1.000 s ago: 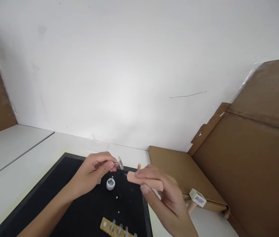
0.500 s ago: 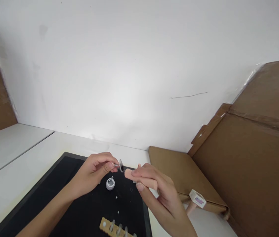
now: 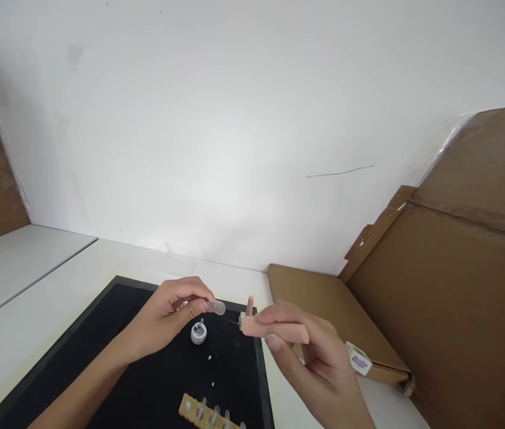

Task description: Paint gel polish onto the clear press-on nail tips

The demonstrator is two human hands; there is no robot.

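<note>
My L hand (image 3: 165, 316) pinches the clear nail-shaped tip (image 3: 219, 307), now turned broad side to view; my R hand (image 3: 326, 366) grips the pink-handled brush (image 3: 291, 332), pulled back w/ a gap btwn, so no contact rn. White jar (image 3: 198, 335) stands nearby on black mat (image 3: 154, 387).

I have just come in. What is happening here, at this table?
A person works above a black mat. The left hand pinches a clear nail tip, and the right hand holds a pink brush cap, its thin dark brush pointing toward the nail tip without touching it. On the mat are a small white jar and a tan strip with other clear tips.
</note>
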